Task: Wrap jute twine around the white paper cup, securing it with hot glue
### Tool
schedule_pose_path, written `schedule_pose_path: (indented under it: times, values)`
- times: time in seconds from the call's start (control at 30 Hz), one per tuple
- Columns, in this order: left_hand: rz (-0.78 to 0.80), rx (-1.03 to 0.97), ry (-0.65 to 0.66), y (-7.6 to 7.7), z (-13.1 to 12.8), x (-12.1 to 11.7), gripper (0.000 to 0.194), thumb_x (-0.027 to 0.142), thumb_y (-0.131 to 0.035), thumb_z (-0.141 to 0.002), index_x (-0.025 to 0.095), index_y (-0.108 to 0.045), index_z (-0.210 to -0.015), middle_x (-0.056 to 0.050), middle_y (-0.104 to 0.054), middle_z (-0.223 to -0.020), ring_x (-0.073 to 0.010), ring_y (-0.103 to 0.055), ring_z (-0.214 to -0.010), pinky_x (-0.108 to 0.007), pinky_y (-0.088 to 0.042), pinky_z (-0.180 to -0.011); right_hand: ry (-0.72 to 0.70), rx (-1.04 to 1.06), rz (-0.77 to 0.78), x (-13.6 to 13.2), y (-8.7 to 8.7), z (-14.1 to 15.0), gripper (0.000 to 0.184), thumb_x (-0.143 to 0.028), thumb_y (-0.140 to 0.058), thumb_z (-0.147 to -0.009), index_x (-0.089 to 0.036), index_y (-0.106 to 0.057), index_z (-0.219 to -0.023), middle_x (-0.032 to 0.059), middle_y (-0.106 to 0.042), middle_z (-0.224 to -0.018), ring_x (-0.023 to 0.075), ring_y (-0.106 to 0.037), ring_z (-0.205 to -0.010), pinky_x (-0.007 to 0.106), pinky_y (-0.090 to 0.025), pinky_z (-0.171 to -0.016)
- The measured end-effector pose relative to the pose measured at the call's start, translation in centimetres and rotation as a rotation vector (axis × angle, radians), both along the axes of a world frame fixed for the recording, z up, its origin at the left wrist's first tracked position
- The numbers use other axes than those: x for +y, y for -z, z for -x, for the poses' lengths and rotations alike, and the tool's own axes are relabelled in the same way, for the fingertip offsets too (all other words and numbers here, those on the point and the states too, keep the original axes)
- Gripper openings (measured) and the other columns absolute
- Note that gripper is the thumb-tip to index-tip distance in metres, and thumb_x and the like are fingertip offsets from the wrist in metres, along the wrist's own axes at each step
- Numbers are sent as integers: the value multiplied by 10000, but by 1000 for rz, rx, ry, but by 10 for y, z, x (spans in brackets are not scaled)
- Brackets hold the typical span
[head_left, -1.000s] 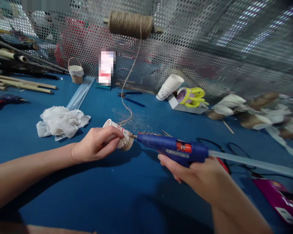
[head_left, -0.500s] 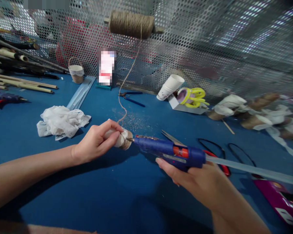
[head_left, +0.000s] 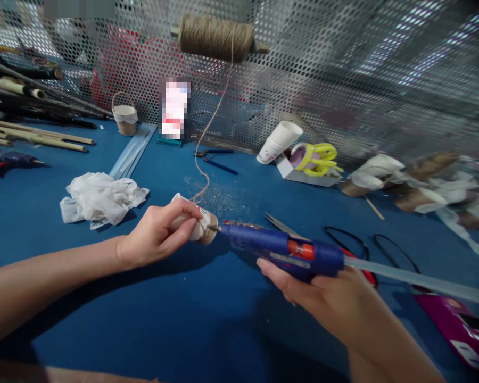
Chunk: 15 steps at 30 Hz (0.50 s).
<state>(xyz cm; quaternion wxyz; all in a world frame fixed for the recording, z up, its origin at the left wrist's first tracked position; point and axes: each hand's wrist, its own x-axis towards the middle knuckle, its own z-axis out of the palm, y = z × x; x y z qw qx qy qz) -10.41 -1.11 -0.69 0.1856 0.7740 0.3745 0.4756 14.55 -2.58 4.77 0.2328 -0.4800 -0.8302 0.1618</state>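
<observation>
My left hand [head_left: 159, 234] is closed around a small paper cup [head_left: 201, 226] lying on its side, its base end wrapped with brown twine. In my right hand [head_left: 315, 292] is a blue hot glue gun [head_left: 263, 239], with its metal nozzle at the twine-wrapped end of the cup. A long translucent glue stick [head_left: 415, 279] sticks out of the gun's back. From the cup a strand of twine [head_left: 199, 167] runs up to a large spool [head_left: 215, 38] mounted on the mesh.
White lace [head_left: 104, 199] is heaped left of the cup, near a small basket [head_left: 125, 119]. Blue-handled pliers [head_left: 217, 162], scissors [head_left: 281, 223] and stacked paper cups [head_left: 279, 142] lie beyond my hands. A perforated metal panel [head_left: 143, 58] stands behind the table.
The cup turned in my left hand and turned back slightly. The glue gun shifted left, then a little right, its nozzle staying by the twine. The twine strand swung left.
</observation>
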Motion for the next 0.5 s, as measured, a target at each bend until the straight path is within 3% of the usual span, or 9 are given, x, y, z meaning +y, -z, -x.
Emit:
schedule_pose_path:
  times: [0.23, 0.37, 0.5]
  values:
    - [-166, 80, 72, -5, -1, -3, 124, 104, -432, -845, 191, -486, -915, 25, -567, -557, -91, -514, -442, -192, -444, -457, 43, -61, -49, 2, 0, -4, 422, -405, -548, -802, -270, -454, -414, -33, -531, -398, 168, -570, -430, 313, -491, -519]
    - [-278, 119, 96, -9, -1, -3, 121, 93, -429, -837, 174, -489, -903, 14, -587, -602, -71, -513, -459, -152, -415, -442, -53, -102, -77, 9, 1, -5, 386, -387, -543, -794, -287, -505, -424, -41, -533, -396, 170, -589, -458, 296, -481, -492]
    - [-285, 134, 97, -11, -1, -3, 126, 86, -426, -834, 170, -495, -898, 13, -602, -619, -62, -516, -468, -134, -407, -442, -24, -131, -58, 13, 1, -7, 414, -374, -547, -793, -284, -476, -396, -40, -556, -402, 170, -602, -467, 292, -482, -485]
